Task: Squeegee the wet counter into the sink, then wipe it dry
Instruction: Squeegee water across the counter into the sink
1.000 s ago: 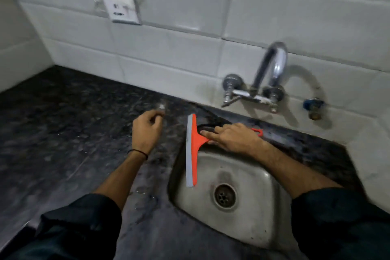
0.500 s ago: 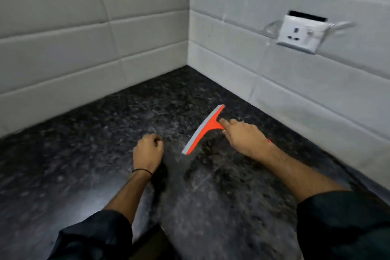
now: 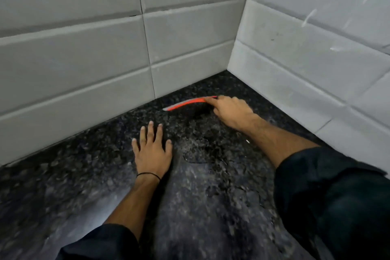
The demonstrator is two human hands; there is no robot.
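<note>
My right hand point(image 3: 231, 112) grips the orange squeegee point(image 3: 187, 103), blade down on the wet black counter point(image 3: 200, 207) near its far corner where the tiled walls point(image 3: 84, 48) meet. My left hand point(image 3: 152, 152) lies flat, fingers spread, palm on the counter nearer its left edge. Dark sleeves point(image 3: 329, 196) on both arms.

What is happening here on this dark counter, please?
A person is squeegeeing a wet black stone counter. The right hand holds an orange squeegee far back near the corner of the tiled walls, its blade low on the counter. The left hand lies flat on the counter with fingers spread, holding nothing. Water patches show on the stone. No sink or cloth is in view.
</note>
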